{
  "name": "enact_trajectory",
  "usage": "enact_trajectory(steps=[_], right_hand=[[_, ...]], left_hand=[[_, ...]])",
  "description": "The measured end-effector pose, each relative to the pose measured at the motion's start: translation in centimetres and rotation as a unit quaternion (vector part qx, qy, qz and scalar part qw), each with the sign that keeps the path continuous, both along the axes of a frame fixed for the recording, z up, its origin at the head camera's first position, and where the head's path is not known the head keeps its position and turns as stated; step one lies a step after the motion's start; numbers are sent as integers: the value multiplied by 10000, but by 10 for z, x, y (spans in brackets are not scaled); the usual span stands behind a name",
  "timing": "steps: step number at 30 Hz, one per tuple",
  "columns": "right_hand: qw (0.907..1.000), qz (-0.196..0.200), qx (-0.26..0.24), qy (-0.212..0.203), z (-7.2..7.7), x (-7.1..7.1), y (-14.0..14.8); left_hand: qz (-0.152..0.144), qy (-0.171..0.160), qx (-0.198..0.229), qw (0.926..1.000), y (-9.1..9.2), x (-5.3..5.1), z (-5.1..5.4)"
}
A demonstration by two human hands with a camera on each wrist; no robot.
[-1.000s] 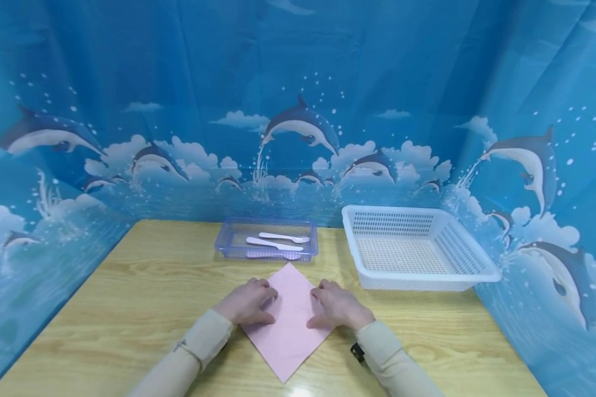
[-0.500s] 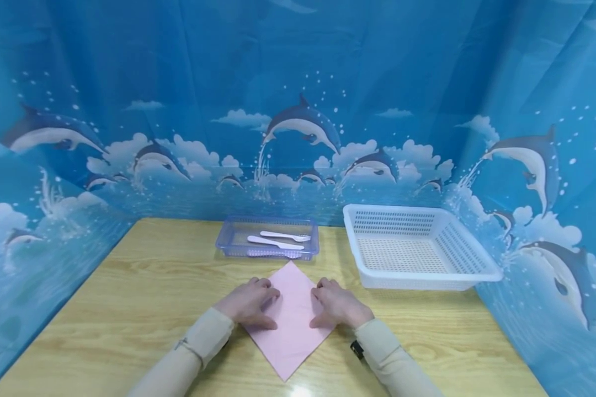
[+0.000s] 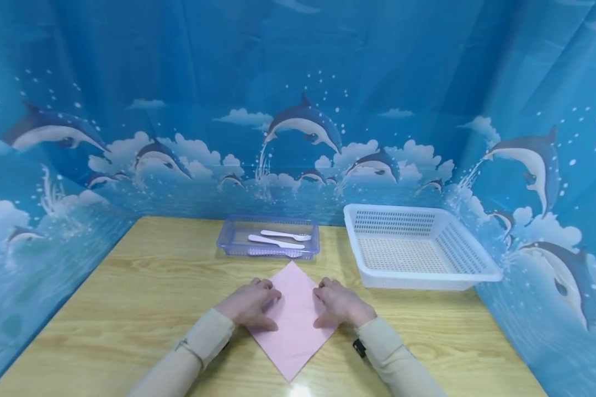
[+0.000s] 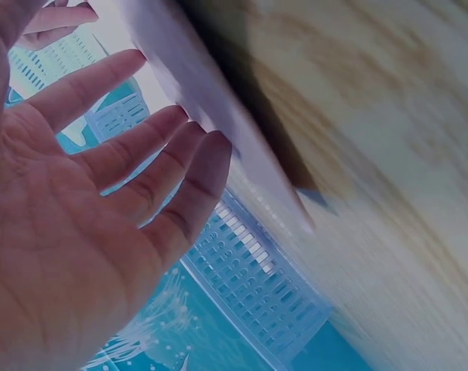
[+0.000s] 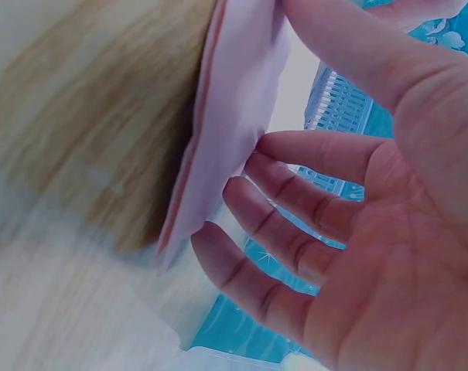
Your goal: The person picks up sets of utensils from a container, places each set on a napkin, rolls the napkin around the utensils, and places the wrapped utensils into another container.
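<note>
A pink napkin lies flat on the wooden table as a diamond, one corner pointing at me. Along its edge in the right wrist view, the napkin shows folded layers. My left hand rests on its left side, fingertips touching the surface. On the opposite side my right hand touches it the same way, thumb and fingers spread. Seen from the wrists, the fingers of the left hand and the right hand are slightly bent, fingertips on the napkin and nothing gripped. Both hands cover the side corners from above.
Behind the napkin stands a purple plastic basket holding a white fork, a white knife and another pale utensil seen through its wall. A larger white basket is at the back right. A dolphin-print curtain surrounds the wooden table.
Both hands stay on the napkin almost unmoved. The napkin's near corner sits very slightly farther right, and the whole head view has shifted a little.
</note>
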State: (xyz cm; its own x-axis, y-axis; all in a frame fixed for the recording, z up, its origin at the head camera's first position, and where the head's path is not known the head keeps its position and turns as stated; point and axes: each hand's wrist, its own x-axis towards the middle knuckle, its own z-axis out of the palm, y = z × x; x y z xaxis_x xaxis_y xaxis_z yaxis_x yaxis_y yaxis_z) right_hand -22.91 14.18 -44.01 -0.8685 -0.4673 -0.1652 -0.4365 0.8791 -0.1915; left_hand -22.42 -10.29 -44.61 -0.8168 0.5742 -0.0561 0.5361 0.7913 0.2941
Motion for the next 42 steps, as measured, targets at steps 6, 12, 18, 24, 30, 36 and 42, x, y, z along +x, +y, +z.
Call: enact_trajectory(steps=[6,12,18,24,30,36,42], right_hand=[[10000,11,51,-12,0,1,0],[10000,49,-6,67,0,1,3],[9996,162,-90,226,0,-1,5],[9964,168,-542,633,3,-5,2],[9911,322,-922,905,7,-8,-2],[9886,170,-1176,930,7,-15,-11],[9886,-42,-1206,895,11,-21,-22]], left_hand=[[23,39,-50,10000,1,0,0],[-13,123,-114,9999,3,0,0],[12,20,251,9997,0,-6,1],[164,280,861,9958,-6,-19,3],[757,340,1139,9900,-8,-28,10],[1418,452,1420,9786,-13,-35,10],[2033,545,1989,9572,-28,-44,16]])
